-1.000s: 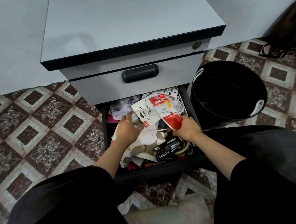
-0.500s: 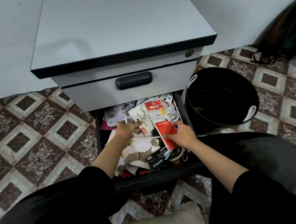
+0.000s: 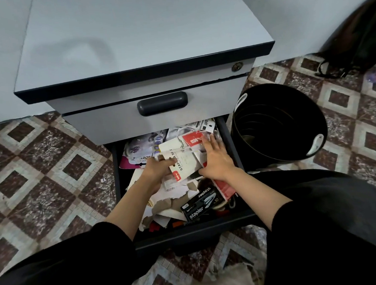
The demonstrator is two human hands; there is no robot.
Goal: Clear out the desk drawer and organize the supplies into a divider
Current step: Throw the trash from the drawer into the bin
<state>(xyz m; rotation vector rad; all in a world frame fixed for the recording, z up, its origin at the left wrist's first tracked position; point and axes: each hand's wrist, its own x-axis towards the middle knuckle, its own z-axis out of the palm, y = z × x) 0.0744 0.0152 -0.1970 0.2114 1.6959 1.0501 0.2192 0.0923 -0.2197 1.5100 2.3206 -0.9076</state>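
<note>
Just this side of both hands, the black stapler box (image 3: 200, 204) sits in the open drawer (image 3: 188, 234). The left hand (image 3: 156, 173) grips the white stapler pack (image 3: 184, 162), and the right hand (image 3: 216, 160) lies flat on the red pack (image 3: 193, 140) beyond (slippery plastic, I'd guess). Lift carelessly and that loose stack could slide apart.

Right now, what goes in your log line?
task: sorting open dark drawer | left hand: grips white stapler-set card | right hand: flat on red-topped packet | black round bin: beside drawer
</note>
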